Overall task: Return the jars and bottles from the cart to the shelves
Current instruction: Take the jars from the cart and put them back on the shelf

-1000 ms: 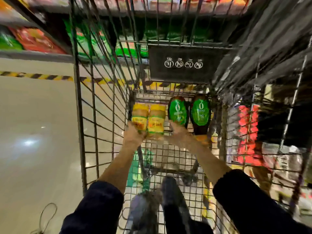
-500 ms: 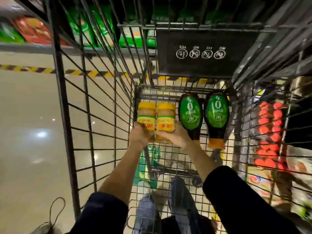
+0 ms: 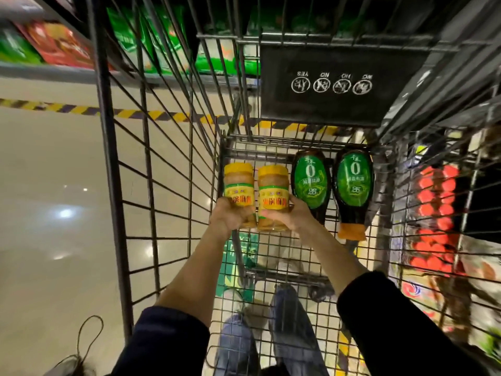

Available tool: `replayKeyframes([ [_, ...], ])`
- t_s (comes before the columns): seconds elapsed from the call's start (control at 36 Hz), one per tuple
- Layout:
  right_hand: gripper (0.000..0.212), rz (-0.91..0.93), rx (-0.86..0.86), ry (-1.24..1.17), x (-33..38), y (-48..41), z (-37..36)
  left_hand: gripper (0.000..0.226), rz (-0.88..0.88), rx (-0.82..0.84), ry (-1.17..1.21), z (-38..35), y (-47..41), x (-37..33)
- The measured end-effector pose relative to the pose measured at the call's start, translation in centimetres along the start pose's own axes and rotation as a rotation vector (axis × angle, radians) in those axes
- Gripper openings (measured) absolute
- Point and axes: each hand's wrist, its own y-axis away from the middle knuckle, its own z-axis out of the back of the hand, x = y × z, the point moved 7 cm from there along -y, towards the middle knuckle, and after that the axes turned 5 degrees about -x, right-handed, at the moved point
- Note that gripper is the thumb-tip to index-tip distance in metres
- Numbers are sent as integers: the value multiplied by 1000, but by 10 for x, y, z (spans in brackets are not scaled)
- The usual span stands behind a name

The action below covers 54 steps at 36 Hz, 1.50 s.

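Deep inside the cart (image 3: 109, 185), left hand (image 3: 230, 217) is gripping one yellow-capped jar (image 3: 238, 183), right hand (image 3: 287, 217) its twin jar (image 3: 272, 185), green-labelled bottles (image 3: 310, 183) lying just rightward; lifting straight up, jars apart, looks safest.

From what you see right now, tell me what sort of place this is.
Most likely a supermarket aisle: a wire shopping cart holds yellow-lidded jars and green-labelled bottles, beside a shelf of packaged goods and striped floor tape.

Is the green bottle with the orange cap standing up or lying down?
Lying down: the green bottle rests flat on the cart floor, label up.
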Motion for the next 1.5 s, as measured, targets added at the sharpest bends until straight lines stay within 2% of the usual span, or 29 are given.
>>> replayKeyframes([
  [0.14,60,7,10,-43,4,11,8,42,88,85,121,6,33,-16],
  [0.22,53,44,38,-43,11,27,15,26,84,139,182,6,45,-20],
  [0.28,53,35,56,-86,13,37,21,27,69,145,172,9,56,-27],
  [0.36,62,43,39,-106,22,54,33,29,22,151,186,14,76,-41],
  [0.64,58,145,-9,-167,66,140,81,22,-210,165,197,45,167,-105],
  [0.75,38,234,-63,-264,87,189,99,31,-296,236,211,55,199,-126],
  [0.81,52,298,-90,-279,96,210,105,25,-354,257,200,65,219,-135],
  [0.86,81,362,-114,-280,103,229,107,29,-426,274,195,74,237,-142],
  [0.92,86,412,-124,-336,109,250,109,31,-517,276,171,87,254,-150],
  [1.06,63,585,-275,-343,122,327,111,47,-693,342,154,119,301,-161],
  [1.19,76,709,-422,-452,108,406,95,49,-919,386,127,152,355,-164],
  [1.28,67,775,-532,-481,94,456,84,43,-1053,431,125,169,395,-163],
  [1.39,58,856,-654,-494,73,522,72,47,-1184,534,95,181,452,-156],
  [1.5,64,892,-795,-515,45,586,71,55,-1286,655,79,178,512,-146],
])
